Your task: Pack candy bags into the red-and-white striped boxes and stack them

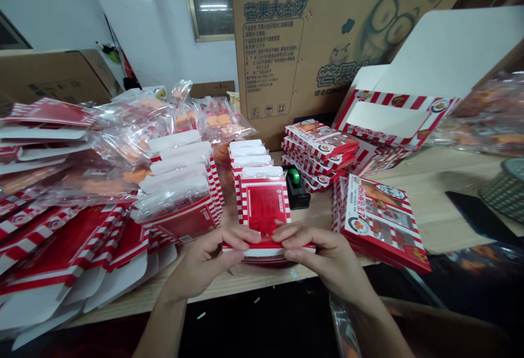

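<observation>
Both hands pinch the near edge of a small red and white box (264,252) at the front of the table. My left hand (221,249) has its thumb below and fingers above the box's left part; my right hand (315,246) grips the right part the same way. Just beyond stands an upright red-and-white striped box (266,200) with its white top flap up, with several similar boxes (248,153) behind it. To their right is a black tape dispenser (298,194) holding a green roll.
Open striped boxes (180,178) and flat cartons (65,249) crowd the left, beside clear bags of orange pieces (123,134). Stacked filled boxes (319,145) and more boxes (380,221) lie right. A large cardboard carton (270,90) stands behind. A dark phone-like slab (478,219) lies far right.
</observation>
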A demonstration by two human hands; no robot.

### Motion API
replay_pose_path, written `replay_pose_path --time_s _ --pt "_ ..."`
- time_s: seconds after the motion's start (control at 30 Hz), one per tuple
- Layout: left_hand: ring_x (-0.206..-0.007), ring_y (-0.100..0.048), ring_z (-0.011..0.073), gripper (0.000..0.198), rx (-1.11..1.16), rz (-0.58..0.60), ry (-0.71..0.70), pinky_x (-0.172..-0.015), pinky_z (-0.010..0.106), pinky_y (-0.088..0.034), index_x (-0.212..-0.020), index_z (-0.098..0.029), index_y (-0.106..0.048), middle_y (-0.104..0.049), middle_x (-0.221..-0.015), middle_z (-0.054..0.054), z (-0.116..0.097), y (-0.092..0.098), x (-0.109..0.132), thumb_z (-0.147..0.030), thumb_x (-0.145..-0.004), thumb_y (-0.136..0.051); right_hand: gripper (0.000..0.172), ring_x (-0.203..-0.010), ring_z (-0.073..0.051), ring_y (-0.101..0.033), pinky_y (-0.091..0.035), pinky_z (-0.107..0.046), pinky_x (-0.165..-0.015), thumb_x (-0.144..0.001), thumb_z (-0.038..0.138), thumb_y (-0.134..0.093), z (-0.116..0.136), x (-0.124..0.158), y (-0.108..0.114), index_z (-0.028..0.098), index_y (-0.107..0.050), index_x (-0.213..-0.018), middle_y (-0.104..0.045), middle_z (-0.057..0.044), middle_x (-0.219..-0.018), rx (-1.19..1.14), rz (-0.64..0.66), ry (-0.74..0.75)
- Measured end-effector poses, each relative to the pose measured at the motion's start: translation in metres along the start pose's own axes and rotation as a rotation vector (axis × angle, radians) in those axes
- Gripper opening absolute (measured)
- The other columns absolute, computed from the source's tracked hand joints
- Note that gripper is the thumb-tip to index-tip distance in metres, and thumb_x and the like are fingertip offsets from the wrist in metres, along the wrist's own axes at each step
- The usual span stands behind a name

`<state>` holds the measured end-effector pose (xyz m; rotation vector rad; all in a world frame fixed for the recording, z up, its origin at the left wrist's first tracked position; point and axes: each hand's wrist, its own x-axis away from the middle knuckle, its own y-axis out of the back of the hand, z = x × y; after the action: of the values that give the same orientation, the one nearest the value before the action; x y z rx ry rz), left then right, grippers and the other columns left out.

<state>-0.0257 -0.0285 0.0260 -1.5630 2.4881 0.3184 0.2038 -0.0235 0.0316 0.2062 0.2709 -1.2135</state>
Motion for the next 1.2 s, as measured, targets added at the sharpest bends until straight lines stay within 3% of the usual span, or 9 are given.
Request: replay_pose_path --time_s 0.13,0.23,0.4,0.5,0.57,0.73,0.97,1.07,1.2 --pt "-0.110 -0.057 0.0208 0.010 -0.065 0.002 -0.118 -0.096 0.040 -0.043 -0.090 -0.023 -0.066 -0.067 -0.108 0.006 0.004 0.004 0.005 -0.025 -0.083 -0.059 0.019 -0.098 -0.017 -0.063 -0.050 -0.033 -0.087 -0.069 0.018 -0.074 0.001 0.002 0.009 0.028 -0.071 -0.085 -0.071 -0.001 -0.099 0.083 0.123 0.079" --pt "-0.109 -0.058 0.0227 0.012 -0.112 -0.005 -0.146 -0.095 0.041 -0.043 -0.088 -0.024 -0.068 -0.066 -0.111 0.008 0.008 0.002 0.009 -0.027 -0.077 -0.066 0.017 -0.098 -0.016 -0.064 -0.050 -0.032 -0.088 -0.072 0.021 -0.072 0.006 0.003 0.010 0.028 -0.071 -0.087 -0.070 -0.001 -0.104 0.083 0.185 0.036" --pt "-0.101 -0.062 0.0198 0.010 -0.094 -0.120 -0.129 -0.083 0.030 -0.049 -0.085 -0.020 -0.066 -0.065 -0.114 0.010 0.019 -0.010 0.012 -0.022 -0.076 -0.068 0.009 -0.089 -0.014 -0.067 -0.053 -0.028 -0.081 -0.081 0.028 -0.063 0.009 0.001 0.007 0.024 -0.071 -0.082 -0.071 -0.003 -0.100 0.033 0.104 -0.137" --pt "-0.097 -0.063 0.0158 0.005 -0.074 -0.224 -0.142 -0.078 0.024 -0.050 -0.082 -0.021 -0.063 -0.066 -0.111 0.006 0.025 -0.018 0.011 -0.017 -0.080 -0.064 0.009 -0.098 -0.016 -0.064 -0.051 -0.031 -0.086 -0.075 0.028 -0.069 0.004 0.000 0.008 0.025 -0.071 -0.084 -0.070 -0.002 -0.103 0.047 0.110 -0.067" --pt "-0.096 -0.064 0.0142 0.007 -0.085 -0.247 -0.164 -0.076 0.022 -0.050 -0.082 -0.022 -0.061 -0.067 -0.110 0.004 0.027 -0.022 0.011 -0.015 -0.081 -0.062 0.020 -0.104 -0.017 -0.062 -0.050 -0.032 -0.089 -0.070 0.026 -0.073 0.000 0.001 0.011 0.028 -0.070 -0.090 -0.068 -0.002 -0.109 0.095 0.146 0.021" --pt "-0.096 -0.063 0.0146 0.006 -0.137 -0.280 -0.185 -0.077 0.023 -0.049 -0.083 -0.022 -0.059 -0.066 -0.110 0.005 0.027 -0.026 0.011 -0.015 -0.083 -0.060 0.029 -0.109 -0.016 -0.058 -0.044 -0.038 -0.097 -0.080 0.019 -0.065 -0.001 0.007 0.014 0.034 -0.065 -0.105 -0.065 -0.001 -0.114 0.327 0.190 0.176" --pt "-0.097 -0.062 0.0177 0.005 -0.188 -0.302 -0.166 -0.081 0.029 -0.048 -0.090 -0.022 -0.057 -0.065 -0.108 0.007 0.024 -0.030 0.011 -0.023 -0.085 -0.057 0.012 -0.099 -0.014 -0.063 -0.051 -0.030 -0.084 -0.089 0.022 -0.051 0.001 0.010 0.005 0.025 -0.062 -0.091 -0.067 -0.003 -0.107 0.091 0.031 -0.044" --pt "-0.097 -0.062 0.0166 0.004 -0.188 -0.311 -0.166 -0.080 0.028 -0.047 -0.088 -0.023 -0.056 -0.064 -0.110 0.007 0.025 -0.031 0.012 -0.020 -0.085 -0.056 0.004 -0.097 -0.016 -0.064 -0.051 -0.032 -0.084 -0.083 0.022 -0.060 -0.003 0.010 0.006 0.024 -0.063 -0.085 -0.070 -0.002 -0.103 0.043 0.019 0.043" --pt "-0.096 -0.061 0.0144 0.006 -0.167 -0.323 -0.149 -0.075 0.023 -0.047 -0.085 -0.023 -0.055 -0.064 -0.110 0.004 0.024 -0.033 0.014 -0.017 -0.086 -0.055 0.016 -0.101 -0.019 -0.063 -0.047 -0.042 -0.092 -0.076 0.021 -0.068 -0.009 0.010 0.013 0.027 -0.067 -0.091 -0.068 -0.003 -0.108 0.198 0.086 0.228"
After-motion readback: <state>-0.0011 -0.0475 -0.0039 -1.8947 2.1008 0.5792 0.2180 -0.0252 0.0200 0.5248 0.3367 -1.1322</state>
